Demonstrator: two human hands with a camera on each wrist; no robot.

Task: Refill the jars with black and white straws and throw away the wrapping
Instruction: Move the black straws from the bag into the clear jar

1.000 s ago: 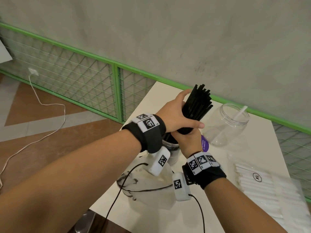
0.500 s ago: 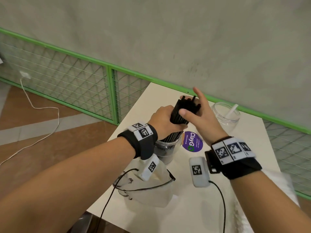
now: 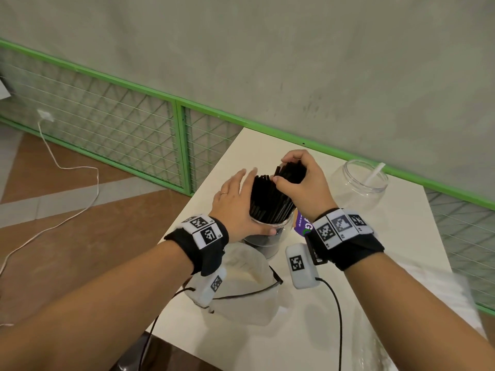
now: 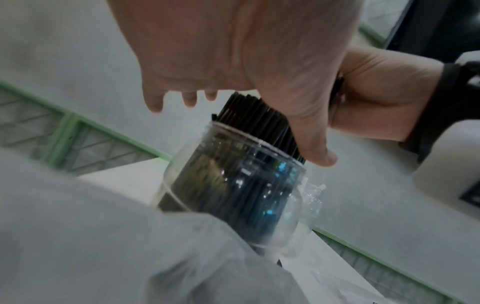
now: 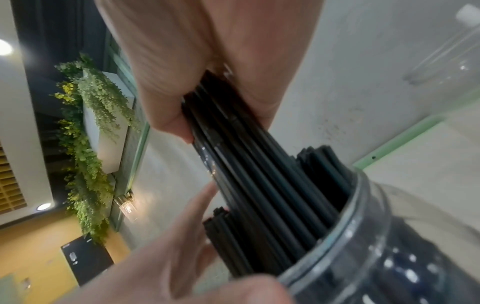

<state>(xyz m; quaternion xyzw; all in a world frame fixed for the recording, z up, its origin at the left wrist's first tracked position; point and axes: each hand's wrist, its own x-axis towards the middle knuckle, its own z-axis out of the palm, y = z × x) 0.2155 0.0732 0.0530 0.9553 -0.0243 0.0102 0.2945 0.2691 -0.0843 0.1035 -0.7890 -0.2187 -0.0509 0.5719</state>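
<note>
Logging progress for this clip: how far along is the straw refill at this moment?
Done: the black straws already stand in the near jar.
In hand: the right hand grips their tops while the left hand steadies bundle and rim.
Left: the far jar holds one white straw; blurred white packaging at right looks unopened, and the clear wrapping lies on the table, not thrown away.

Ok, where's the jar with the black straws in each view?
Head: centre, jar between both wrists.
Left wrist: centre, jar under the thumb.
Right wrist: bottom right, jar.
Shared landmark: black straws sticking out, right hand gripping their tops.
</note>
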